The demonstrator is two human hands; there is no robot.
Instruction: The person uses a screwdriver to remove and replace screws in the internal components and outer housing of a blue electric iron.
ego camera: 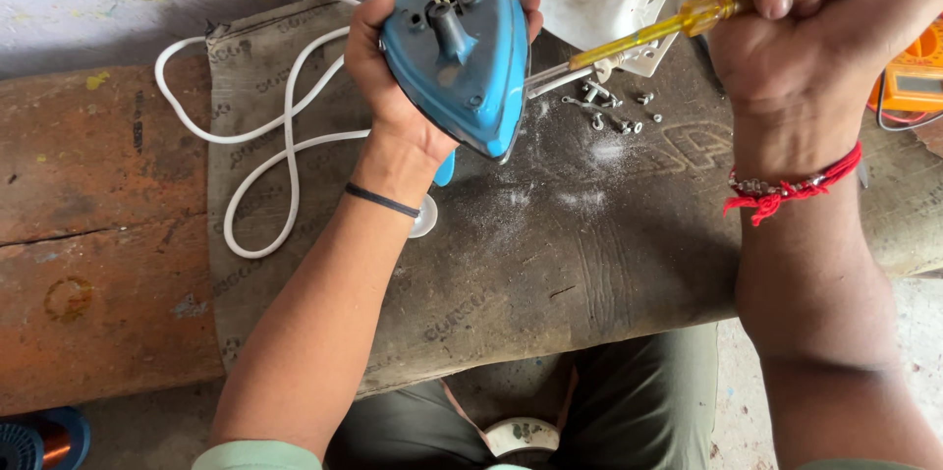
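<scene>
Your left hand [393, 87] clamps the blue iron [457, 43], upper centre, nose down. Your right hand [805, 28], upper right, grips the screwdriver [648, 33], whose shaft slants down-left to the iron's right edge.

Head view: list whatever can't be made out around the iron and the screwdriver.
- Screwdriver tip: hidden behind the blue iron body, so what it touches is unknown.
- Iron's far end: cut off by the top edge.
- Right hand: its fingers run off the top edge.
- Screws: too small to tell apart.
- Orange meter: cut by the right edge and hidden by the right hand.
- White cord: its end is hidden behind the left hand.
</scene>
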